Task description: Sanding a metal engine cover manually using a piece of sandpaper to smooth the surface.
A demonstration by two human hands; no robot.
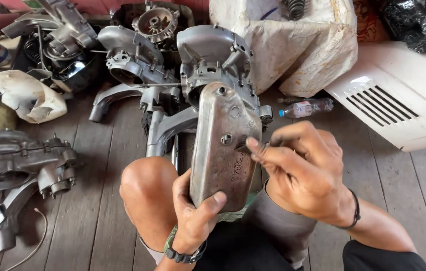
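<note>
- Over your lap, just in front of your bare knee point(147, 188), you hold a grey metal engine cover point(223, 145) upright, its flat face turned toward you.
- Your left hand point(195, 211) is closed around the cover's lower end, thumb pressed across the front edge, fingers hidden behind it.
- Your right hand point(298, 168) sits at the cover's right edge, fingers drawn together with the fingertips point(253, 145) touching the metal near a screw point(226, 139); whether they pinch anything small, you cannot tell.
- Behind the cover, an engine casing point(213, 60) rests on the wooden floor point(97, 211).
- More grey engine parts point(17, 160) lie on the floor to your left.
- A plastic bottle point(306, 107) lies to the right of the casing, near a white vented panel point(399, 95) and a torn white sack point(293, 45).
</note>
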